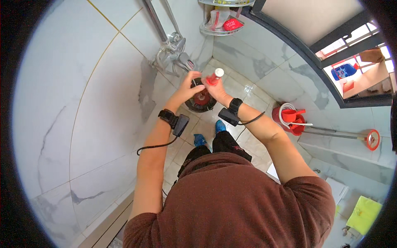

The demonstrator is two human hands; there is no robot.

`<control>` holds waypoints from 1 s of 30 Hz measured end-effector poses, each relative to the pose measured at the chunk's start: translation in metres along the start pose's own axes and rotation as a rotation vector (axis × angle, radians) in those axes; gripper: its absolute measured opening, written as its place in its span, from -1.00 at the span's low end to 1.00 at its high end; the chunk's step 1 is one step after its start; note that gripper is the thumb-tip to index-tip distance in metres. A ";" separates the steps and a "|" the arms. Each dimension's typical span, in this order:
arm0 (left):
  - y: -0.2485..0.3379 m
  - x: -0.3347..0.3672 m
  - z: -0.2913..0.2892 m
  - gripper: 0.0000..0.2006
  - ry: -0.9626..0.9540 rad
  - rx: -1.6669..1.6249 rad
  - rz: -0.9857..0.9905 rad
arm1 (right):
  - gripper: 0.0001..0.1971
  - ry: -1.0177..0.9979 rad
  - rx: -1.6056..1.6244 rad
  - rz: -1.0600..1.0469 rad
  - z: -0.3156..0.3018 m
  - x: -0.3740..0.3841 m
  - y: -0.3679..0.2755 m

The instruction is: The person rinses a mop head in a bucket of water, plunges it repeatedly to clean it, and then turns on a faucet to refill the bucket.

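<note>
1. A chrome shower mixer (173, 51) is jutting from the marble-tiled wall (82, 103) on the left.
2. The left hand (191, 82) is curling narrowly around something small just beside the red tube; what it is pinching cannot be told.
3. A dark round bucket (201, 101) is sitting on the floor directly below both hands.
4. The right hand (215, 87) is gripping a red tube with a white cap (214, 76), holding it tilted above the bucket.
5. A red bucket (291, 120) wrapped with a white hose is standing on the floor well to the right, with a red-headed mop (372, 139) lying beyond it.
</note>
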State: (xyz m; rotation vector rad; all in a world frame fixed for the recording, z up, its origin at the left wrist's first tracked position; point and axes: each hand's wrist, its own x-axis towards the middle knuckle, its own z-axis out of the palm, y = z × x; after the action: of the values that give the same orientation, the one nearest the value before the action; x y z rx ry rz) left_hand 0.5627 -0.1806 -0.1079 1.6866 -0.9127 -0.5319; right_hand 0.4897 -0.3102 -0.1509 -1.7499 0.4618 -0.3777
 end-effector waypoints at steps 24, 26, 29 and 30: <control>-0.112 0.064 -0.002 -0.82 0.160 0.328 0.007 | -0.73 -0.160 -0.166 0.161 -0.090 -0.047 0.020; -0.118 0.052 0.016 -0.87 0.250 0.463 0.175 | -0.73 -0.053 -0.074 0.186 -0.096 -0.051 0.028; -0.152 0.027 0.029 -0.92 0.045 0.226 -0.211 | -0.74 0.216 0.183 0.271 -0.094 -0.051 0.039; -0.179 0.010 0.025 -0.94 -0.013 0.154 -0.286 | -0.77 0.286 0.176 0.325 -0.090 -0.051 0.046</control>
State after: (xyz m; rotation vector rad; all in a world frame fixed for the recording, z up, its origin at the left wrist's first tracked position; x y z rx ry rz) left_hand 0.6043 -0.1840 -0.2839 1.9706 -0.7400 -0.6779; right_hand 0.3968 -0.3698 -0.1758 -1.4248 0.8791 -0.4229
